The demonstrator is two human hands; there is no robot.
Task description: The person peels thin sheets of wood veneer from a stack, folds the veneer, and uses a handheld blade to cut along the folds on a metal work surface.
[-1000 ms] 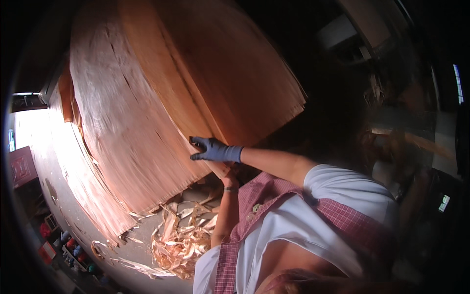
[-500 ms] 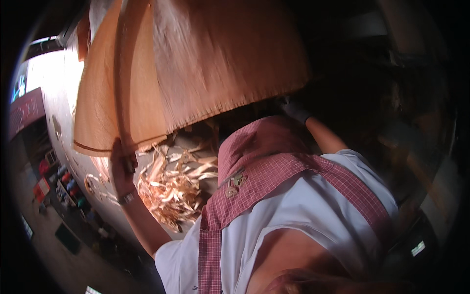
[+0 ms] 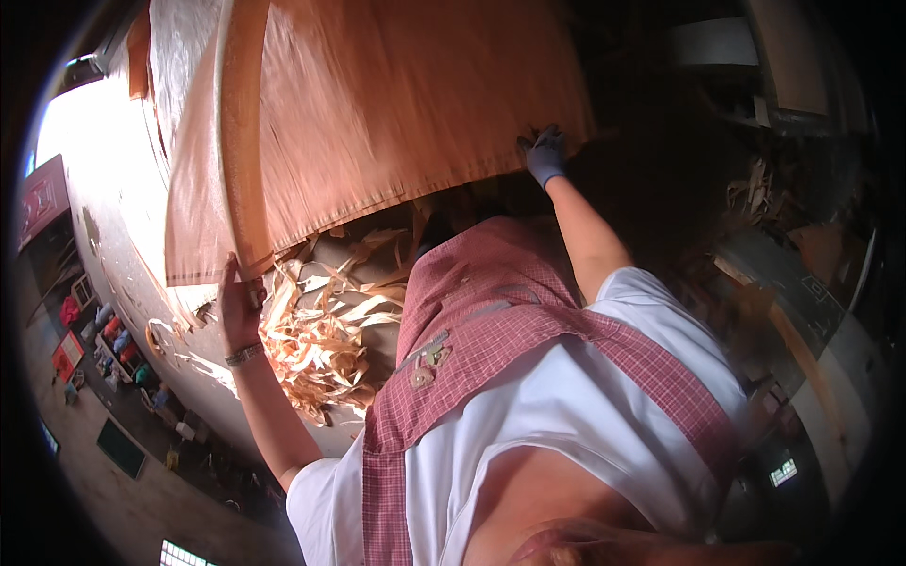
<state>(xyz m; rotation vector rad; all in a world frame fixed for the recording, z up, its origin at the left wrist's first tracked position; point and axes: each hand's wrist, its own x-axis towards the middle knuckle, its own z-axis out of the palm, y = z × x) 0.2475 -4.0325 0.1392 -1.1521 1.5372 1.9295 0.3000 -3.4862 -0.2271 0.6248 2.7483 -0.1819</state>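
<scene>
A large thin reddish-brown sheet of wood veneer (image 3: 377, 113) spreads across the upper middle, its lower edge slanting up to the right. Over its left part runs a narrow veneer strip (image 3: 242, 141). My bare left hand (image 3: 242, 307), with a band on the wrist, is closed at the lower left edge, where the strip ends; part of the fingers is in shadow. My right hand (image 3: 545, 156), in a grey-blue glove with dark fingertips, lies on the sheet near its lower right edge, fingers apart.
A heap of curled veneer scraps (image 3: 316, 349) lies on the floor below the sheet, beside my checked red apron (image 3: 491, 321). Coloured items (image 3: 118, 340) stand along the far left. Boards (image 3: 802, 349) lean in shadow at the right.
My right hand has come up from below the sheet's edge onto its surface. The sheet has shifted slightly and looks flatter; my left hand stays at its lower left edge.
</scene>
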